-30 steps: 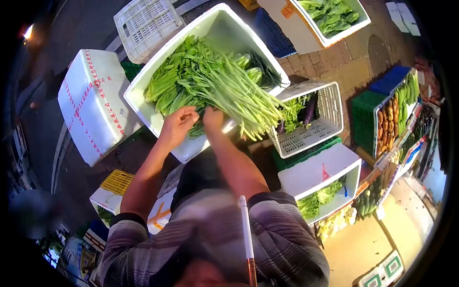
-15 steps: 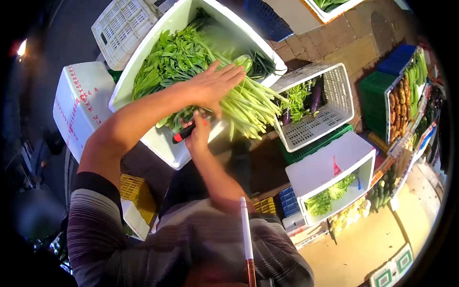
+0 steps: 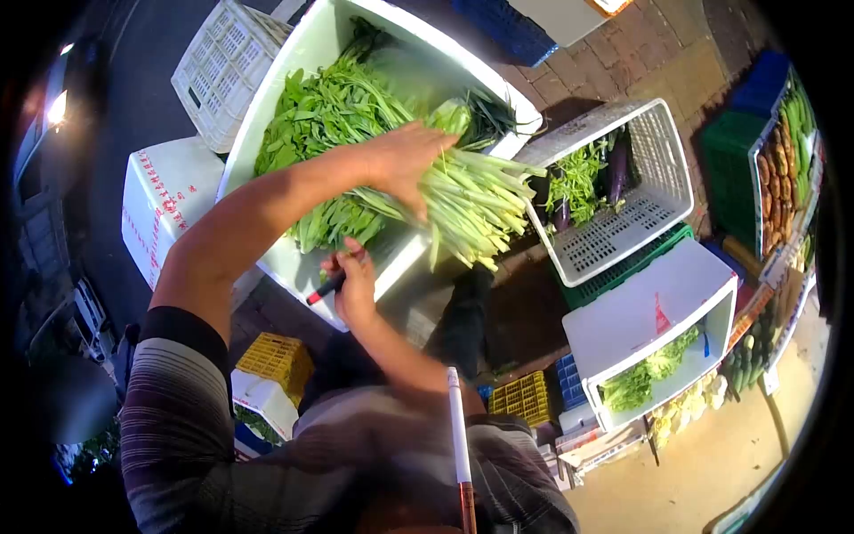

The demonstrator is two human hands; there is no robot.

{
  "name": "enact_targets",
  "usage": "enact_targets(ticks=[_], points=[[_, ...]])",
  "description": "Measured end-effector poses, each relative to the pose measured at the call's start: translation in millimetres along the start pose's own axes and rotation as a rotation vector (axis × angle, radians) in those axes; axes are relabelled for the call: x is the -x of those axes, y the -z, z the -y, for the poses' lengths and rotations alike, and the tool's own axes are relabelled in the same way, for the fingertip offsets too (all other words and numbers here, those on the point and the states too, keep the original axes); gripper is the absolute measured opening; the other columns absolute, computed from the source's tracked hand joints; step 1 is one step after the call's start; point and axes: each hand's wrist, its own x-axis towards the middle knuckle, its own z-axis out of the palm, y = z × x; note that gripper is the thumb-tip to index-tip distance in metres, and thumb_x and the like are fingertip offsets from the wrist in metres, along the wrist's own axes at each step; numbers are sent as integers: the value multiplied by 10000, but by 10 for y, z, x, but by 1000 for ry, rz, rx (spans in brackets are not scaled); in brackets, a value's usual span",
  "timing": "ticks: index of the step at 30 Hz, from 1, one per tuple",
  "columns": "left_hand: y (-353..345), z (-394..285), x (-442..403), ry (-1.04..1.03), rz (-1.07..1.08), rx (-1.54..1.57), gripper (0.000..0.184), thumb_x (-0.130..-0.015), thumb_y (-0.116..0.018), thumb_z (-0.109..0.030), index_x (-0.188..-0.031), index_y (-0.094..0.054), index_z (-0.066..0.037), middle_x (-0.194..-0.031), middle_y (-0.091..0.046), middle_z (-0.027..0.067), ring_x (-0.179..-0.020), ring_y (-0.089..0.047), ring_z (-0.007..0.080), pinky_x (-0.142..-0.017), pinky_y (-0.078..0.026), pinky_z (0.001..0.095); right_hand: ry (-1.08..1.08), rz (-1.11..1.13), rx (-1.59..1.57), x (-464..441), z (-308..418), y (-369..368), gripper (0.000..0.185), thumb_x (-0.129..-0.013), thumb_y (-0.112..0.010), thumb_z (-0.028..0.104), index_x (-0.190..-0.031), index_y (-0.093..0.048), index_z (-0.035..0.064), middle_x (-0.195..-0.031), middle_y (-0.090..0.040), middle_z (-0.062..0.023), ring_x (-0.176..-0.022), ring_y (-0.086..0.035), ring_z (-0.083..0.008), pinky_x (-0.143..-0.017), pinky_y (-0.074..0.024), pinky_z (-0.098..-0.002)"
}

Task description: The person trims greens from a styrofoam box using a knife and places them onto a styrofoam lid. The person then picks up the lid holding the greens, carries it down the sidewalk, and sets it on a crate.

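Observation:
My left hand (image 3: 405,167) lies over a bundle of pale-stalked greens (image 3: 476,203), fingers stretched out and thumb apart. The stalks stick out past the right rim of a large white foam box (image 3: 409,265). Lower down, at the near side of the box, my right hand (image 3: 354,283) is closed round a black and red handle (image 3: 326,288); any blade is hidden. Leafy greens (image 3: 307,120) fill the box's left part. A pale green vegetable (image 3: 451,117) and dark green leaves (image 3: 487,120) lie at its far right.
A white crate (image 3: 640,222) with eggplants (image 3: 618,166) lies to the right, above a foam box (image 3: 654,298) holding lettuce (image 3: 649,369). Left are a white crate (image 3: 222,80) and a closed foam box (image 3: 169,200). Yellow crates (image 3: 520,398) stand nearer. A white and brown stick (image 3: 460,436) crosses the lower foreground.
My left hand has moved from the box's near side onto the stalks. My right hand, with the handle now visible, has shifted down and left. The view has turned and shifted.

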Motion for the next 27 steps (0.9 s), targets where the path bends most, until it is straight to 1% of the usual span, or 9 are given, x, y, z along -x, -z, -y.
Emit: enact_targets(ticks=[4, 7, 8, 11, 12, 16, 20, 23, 27], points=[[105, -37, 16, 6, 55, 55, 1299, -533, -872, -524, -1487, -192, 36, -1437, -390, 293, -1383, -347, 385, -1207, -128, 501, 320, -111, -37, -91, 178, -95, 373, -904, -564, 49, -1255, -440, 77, -1059, -543, -47, -777, -606, -189, -784, -505, -325], [139, -57, -8, 27, 122, 73, 1270, -535, -873, -504, -1490, -214, 13, -1374, -462, 284, -1329, -414, 390, -1181, -205, 478, 395, -90, -7, -349, 488, -116, 320, -948, -556, 119, -1235, -436, 42, -1089, -565, -84, -795, -624, -199, -766, -502, -321], [160, -67, -18, 23, 117, 85, 1141, -529, -879, -468, -1436, -356, -15, -1283, -548, 255, -1231, -505, 394, -1072, -355, 456, 416, -111, 39, -391, 544, -138, 303, -952, -553, 126, -1218, -446, 27, -1074, -577, -92, -800, -627, -199, -759, -499, -319], [66, 82, -170, 13, 232, 322, 981, -534, -879, -431, -1337, -484, -31, -1201, -609, 211, -1118, -587, 357, -933, -442, 446, 479, -147, 167, -419, 742, -230, 260, -961, -547, 144, -1160, -484, -11, -1029, -607, -108, -821, -629, -185, -746, -488, -312], [176, -19, -151, 112, 275, 354, 829, -565, -871, -424, -1233, -571, -35, -1106, -667, 172, -1014, -645, 311, -871, -490, 417, 500, -136, 209, -389, 860, -251, 245, -962, -548, 146, -1136, -501, -20, -1012, -614, -109, -832, -623, -172, -746, -483, -308], [447, -124, -82, 196, 357, 643, 694, -655, -839, -453, -1140, -623, -5, -1025, -709, 149, -897, -680, 250, -793, -526, 354, 682, -250, 403, -23, 1270, -481, 231, -956, -566, 177, -1054, -567, -33, -989, -622, -91, -870, -563, -124, -732, -452, -290], [649, -630, 65, 308, 327, 699, 701, -696, -817, -492, -1117, -638, 39, -1057, -695, 154, -913, -659, 238, -818, -511, 350, 547, -202, 373, 537, 1695, -391, 328, -948, -601, 196, -1164, -553, -47, -1047, -615, -88, -923, -552, -124, -800, -453, -280], [488, -851, 87, 226, 228, 767, 743, -714, -802, -520, -1169, -619, 38, -1045, -692, 160, -929, -656, 239, -840, -511, 344, 532, -196, 442, 989, 2050, -433, 333, -950, -606, 172, -1189, -540, -50, -1038, -627, -74, -881, -564, -113, -782, -457, -253], [219, -1318, 82, 281, 176, 1368, 869, -723, -800, -499, -1313, -517, 71, -1258, -583, 248, -1166, -566, 291, -1006, -452, 360, 458, -130, 644, 1294, 2401, -172, 340, -930, -637, 217, -1142, -576, -41, -954, -641, -53, -807, -561, -110, -737, -462, -265]])
